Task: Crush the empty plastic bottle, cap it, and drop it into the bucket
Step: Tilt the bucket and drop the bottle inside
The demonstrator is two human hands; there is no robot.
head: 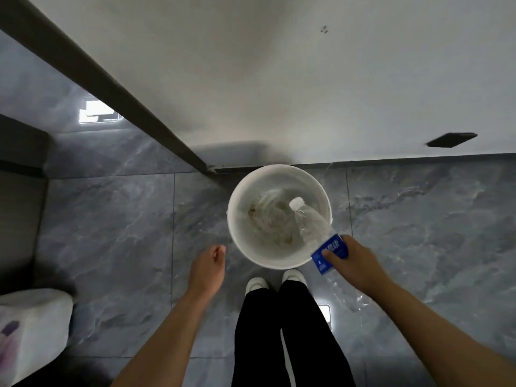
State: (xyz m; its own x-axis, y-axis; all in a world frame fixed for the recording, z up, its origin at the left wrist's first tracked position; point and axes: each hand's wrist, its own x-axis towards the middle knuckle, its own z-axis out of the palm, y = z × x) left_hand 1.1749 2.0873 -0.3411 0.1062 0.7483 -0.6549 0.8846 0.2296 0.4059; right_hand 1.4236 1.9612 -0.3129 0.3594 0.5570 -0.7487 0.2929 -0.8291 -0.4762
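Note:
A clear plastic bottle (312, 227) with a blue label and a white cap (296, 203) is tilted over the white bucket (237, 236), cap end pointing into the bucket's mouth. My right hand (353, 261) grips the bottle around the blue label, at the bucket's near right rim. The bottle's crumpled bottom end sticks out behind that hand. My left hand (208, 268) hangs to the left of the bucket, fingers loosely curled, holding nothing. The bucket stands on the floor against the wall and holds some crumpled clear plastic.
Grey marble floor tiles (111, 233) surround the bucket. A white wall (279, 79) rises behind it, with a dark frame (111, 88) running diagonally to its base. My feet in white shoes (275, 280) stand just before the bucket. A white bag (30, 328) lies at lower left.

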